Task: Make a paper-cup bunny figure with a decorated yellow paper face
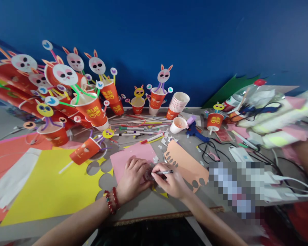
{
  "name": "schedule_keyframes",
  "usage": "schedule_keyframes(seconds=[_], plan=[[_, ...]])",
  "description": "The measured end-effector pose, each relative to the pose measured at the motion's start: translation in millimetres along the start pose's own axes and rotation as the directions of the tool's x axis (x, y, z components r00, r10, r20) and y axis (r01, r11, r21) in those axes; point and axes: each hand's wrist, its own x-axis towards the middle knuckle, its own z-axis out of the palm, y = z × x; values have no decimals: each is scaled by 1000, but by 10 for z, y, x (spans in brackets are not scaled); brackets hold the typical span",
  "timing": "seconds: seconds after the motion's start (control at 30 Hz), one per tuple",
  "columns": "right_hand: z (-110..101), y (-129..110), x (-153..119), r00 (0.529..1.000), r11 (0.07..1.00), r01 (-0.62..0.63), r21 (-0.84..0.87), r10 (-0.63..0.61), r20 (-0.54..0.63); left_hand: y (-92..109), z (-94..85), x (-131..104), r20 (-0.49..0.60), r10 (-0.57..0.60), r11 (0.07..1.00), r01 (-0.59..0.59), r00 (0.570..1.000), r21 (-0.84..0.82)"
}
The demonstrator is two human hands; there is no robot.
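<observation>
My right hand (170, 179) grips a dark-tipped pen (166, 172) between thumb and fingers, its lower end hidden by the fingers. Just left of it, my left hand (133, 176), with a red bead bracelet on the wrist, is closed around the edge of a small round paper piece (148, 174). Dark marks show on that piece, but its details are blurred. Both hands rest at the lower edge of a pink sheet (133, 153). An orange sheet (186, 164) with cut-out holes lies right of my right hand.
Yellow sheet (56, 188) with round holes covers the left. Red paper cups (91, 107) with rabbit figures crowd the back left. Pens (136, 131) lie behind the pink sheet. A blue glue gun (196, 131), cables and a white power strip (269, 181) are at right.
</observation>
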Motion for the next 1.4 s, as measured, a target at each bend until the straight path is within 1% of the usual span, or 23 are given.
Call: schedule_keyframes(seconds=[0.37, 0.63, 0.83, 0.97, 1.23, 1.4], plan=[[13, 26, 18, 999, 1000, -14, 5, 14, 29, 10, -13, 9, 7, -9, 1000, 9, 1000, 0], [24, 70, 32, 999, 1000, 24, -1, -24, 20, 4, -8, 10, 14, -11, 1000, 11, 1000, -1], [11, 74, 35, 998, 997, 66, -31, -66, 13, -4, 4, 7, 1, -5, 1000, 5, 1000, 3], [-8, 53, 35, 993, 991, 118, -57, -117, 18, 1, 3, 2, 0, -7, 1000, 7, 1000, 6], [-46, 0, 48, 967, 957, 246, -154, -232, 101, 5, -8, 2, 7, 0, 1000, 0, 1000, -8], [-79, -30, 79, 956, 936, 283, -210, -259, 136, -9, 13, -7, 4, 1, 1000, -1, 1000, -6]])
